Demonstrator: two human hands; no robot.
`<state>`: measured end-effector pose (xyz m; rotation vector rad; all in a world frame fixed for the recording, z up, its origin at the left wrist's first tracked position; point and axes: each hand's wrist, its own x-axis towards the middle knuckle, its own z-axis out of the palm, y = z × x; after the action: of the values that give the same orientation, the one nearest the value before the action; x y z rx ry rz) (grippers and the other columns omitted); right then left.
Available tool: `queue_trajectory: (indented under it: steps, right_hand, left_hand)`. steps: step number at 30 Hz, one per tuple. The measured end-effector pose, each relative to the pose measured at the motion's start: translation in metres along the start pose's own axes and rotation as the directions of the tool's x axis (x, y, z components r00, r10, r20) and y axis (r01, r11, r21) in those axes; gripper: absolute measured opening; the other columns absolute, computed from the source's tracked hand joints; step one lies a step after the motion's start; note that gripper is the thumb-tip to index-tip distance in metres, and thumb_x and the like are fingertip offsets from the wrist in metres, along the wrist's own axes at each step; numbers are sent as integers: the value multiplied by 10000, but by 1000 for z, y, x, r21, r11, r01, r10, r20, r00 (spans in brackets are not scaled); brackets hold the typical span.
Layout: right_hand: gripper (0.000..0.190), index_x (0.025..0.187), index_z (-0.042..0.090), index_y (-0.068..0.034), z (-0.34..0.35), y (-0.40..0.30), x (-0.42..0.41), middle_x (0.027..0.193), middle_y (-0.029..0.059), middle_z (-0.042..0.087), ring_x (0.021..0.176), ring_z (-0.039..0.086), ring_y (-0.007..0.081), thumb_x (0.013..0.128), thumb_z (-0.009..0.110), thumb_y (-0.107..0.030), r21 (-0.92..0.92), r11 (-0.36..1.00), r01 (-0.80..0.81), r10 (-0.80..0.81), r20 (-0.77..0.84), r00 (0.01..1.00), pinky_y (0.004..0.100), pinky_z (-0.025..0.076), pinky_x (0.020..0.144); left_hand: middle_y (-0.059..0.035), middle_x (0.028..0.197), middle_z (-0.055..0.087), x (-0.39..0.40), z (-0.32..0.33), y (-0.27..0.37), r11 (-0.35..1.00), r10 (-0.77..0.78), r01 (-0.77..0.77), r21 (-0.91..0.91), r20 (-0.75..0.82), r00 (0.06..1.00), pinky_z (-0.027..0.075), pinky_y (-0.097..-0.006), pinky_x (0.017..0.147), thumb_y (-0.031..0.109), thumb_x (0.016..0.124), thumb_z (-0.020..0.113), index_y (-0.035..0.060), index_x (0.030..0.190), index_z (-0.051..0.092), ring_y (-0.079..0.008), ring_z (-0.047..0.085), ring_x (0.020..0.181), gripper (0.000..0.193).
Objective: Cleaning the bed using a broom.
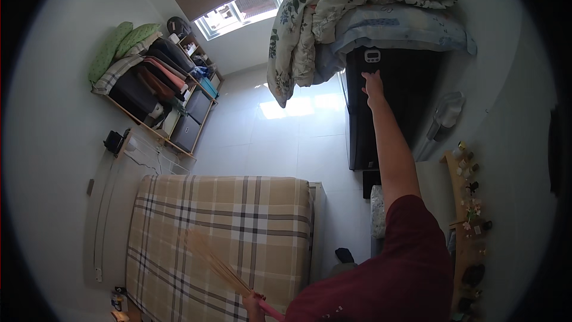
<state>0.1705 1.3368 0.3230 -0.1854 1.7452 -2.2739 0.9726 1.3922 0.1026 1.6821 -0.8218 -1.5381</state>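
My left hand (254, 303) grips a stick broom (225, 272) near its pink handle. The thin bristles fan out over a mattress (214, 214) with a beige plaid cover. Stretched far forward, my right hand (373, 84) has its fingers apart and appears to hold nothing. It is just short of a small white digital timer (372, 56), which rests on the top of a black cabinet-like piece (402, 94). Whether a fingertip touches that dark surface, I cannot tell. Behind the timer lie a blue patterned pillow (397, 27) and a crumpled floral blanket (304, 22).
A wooden rack (156, 132) at the left holds hanging clothes, green pillows (120, 47) and grey storage boxes (190, 125). A clear-bodied handheld vacuum (447, 112) stands by the right wall. Small bottles line a wooden shelf (458, 188). White floor tiles (272, 143) separate mattress and cabinet.
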Motion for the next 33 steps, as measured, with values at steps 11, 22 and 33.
queue_trajectory:
  steps: [11,22,33]
  right_hand:
    - [833,1462,262,-64,60,43,146,1261,147,531,974,591,235,783,704,-257,-30,988,154,-152,-425,892,347,495,701]
    - [653,1327,407,11,56,57,156,1262,202,557,1145,566,324,758,699,-116,-184,843,506,-536,-372,758,400,466,924]
    - [641,1414,247,-44,85,241,3,915,92,577,669,551,146,870,578,-110,-366,883,293,-380,-192,905,290,472,498]
  left_hand:
    - [-28,653,493,4,59,16,947,-210,167,-275,-136,968,517,-388,578,165,957,528,49,1072,506,-196,547,582,165]
    - [-85,698,509,-1,52,10,970,-111,67,-235,-181,977,511,-386,503,147,950,524,29,1094,497,-232,559,585,188]
    - [-92,682,516,-44,-16,-7,934,-121,18,-358,-266,956,501,-359,499,243,958,537,32,1082,508,-217,543,540,247]
